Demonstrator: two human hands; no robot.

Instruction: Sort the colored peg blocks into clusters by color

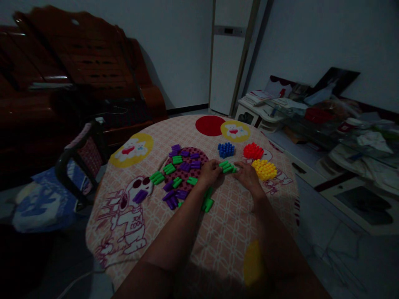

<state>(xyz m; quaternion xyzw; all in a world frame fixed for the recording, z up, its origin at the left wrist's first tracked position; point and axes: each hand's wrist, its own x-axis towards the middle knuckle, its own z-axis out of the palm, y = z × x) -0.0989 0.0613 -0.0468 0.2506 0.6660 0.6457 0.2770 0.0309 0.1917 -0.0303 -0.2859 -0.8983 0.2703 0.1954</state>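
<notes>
My left hand (210,171) and my right hand (247,174) rest on a round table (218,232) covered with a pink cartoon cloth. Between them lies a small bundle of green plastic pegs (228,167); both hands are closed on its ends. Loose green pegs (170,169) and purple pegs (174,199) are scattered to the left. More green pegs (207,203) lie under my left wrist. Beyond my hands stand a blue cluster (226,150), a red cluster (253,151) and a yellow cluster (264,169) of upright pegs.
A dark wooden sofa (77,70) fills the left background. A chair with a cushion (81,162) stands beside the table's left edge. A cluttered low table (327,120) is on the right, and a white fridge (229,54) stands at the back.
</notes>
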